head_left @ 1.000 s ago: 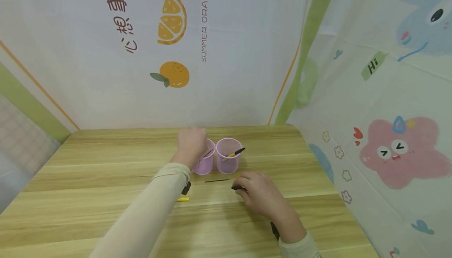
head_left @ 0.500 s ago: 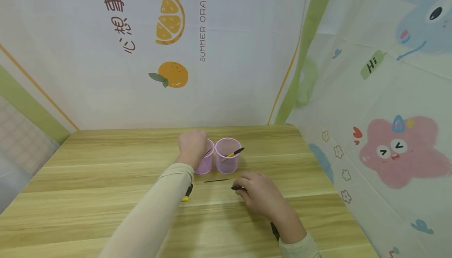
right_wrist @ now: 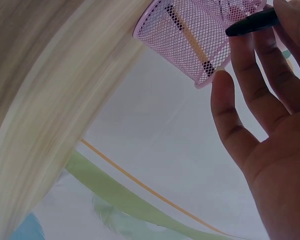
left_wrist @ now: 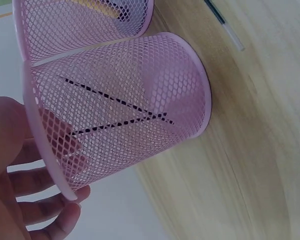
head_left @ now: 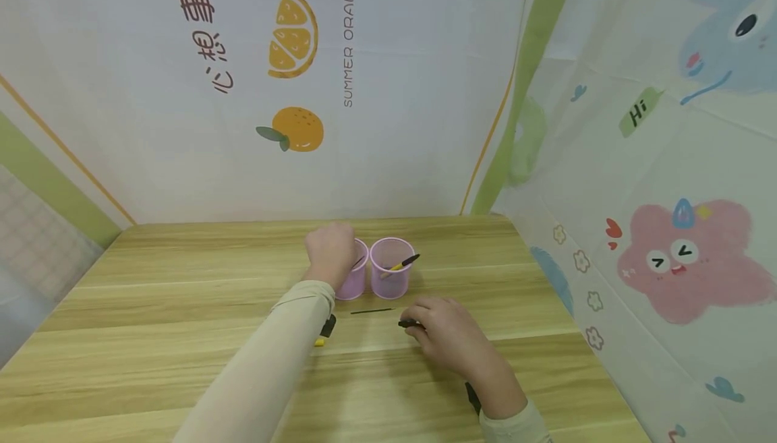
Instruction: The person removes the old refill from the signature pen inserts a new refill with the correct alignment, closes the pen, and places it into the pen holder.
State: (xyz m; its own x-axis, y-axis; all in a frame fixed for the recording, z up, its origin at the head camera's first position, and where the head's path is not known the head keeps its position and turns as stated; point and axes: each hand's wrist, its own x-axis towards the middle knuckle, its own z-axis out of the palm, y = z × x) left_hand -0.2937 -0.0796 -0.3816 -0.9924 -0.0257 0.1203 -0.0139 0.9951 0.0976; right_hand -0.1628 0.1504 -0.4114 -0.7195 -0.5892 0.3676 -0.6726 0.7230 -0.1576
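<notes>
My left hand (head_left: 330, 251) is at the mouth of the left pink mesh pen cup (left_wrist: 120, 95). Through the mesh, its fingertips appear to pinch the top of a thin dark pen refill (left_wrist: 110, 126); contact is partly hidden. A second refill (left_wrist: 92, 91) leans across it inside that cup. My right hand (head_left: 446, 332) pinches a black tapered pen piece (right_wrist: 252, 23) between thumb and fingers, above the table in front of the right pen cup (head_left: 391, 288). That cup holds a yellow and black pen (head_left: 403, 263). Another pen refill (head_left: 372, 311) lies between my hands.
A yellow piece (head_left: 319, 342) lies on the wooden table (head_left: 182, 335), partly hidden by my left forearm. The cups stand side by side near the table's back edge. Printed cloths hang behind (head_left: 394, 160) and at the right (head_left: 668, 173).
My left hand and forearm have shifted slightly right, covering more of the yellow piece and the refills in the left cup. My right hand holds the black pen piece almost still.
</notes>
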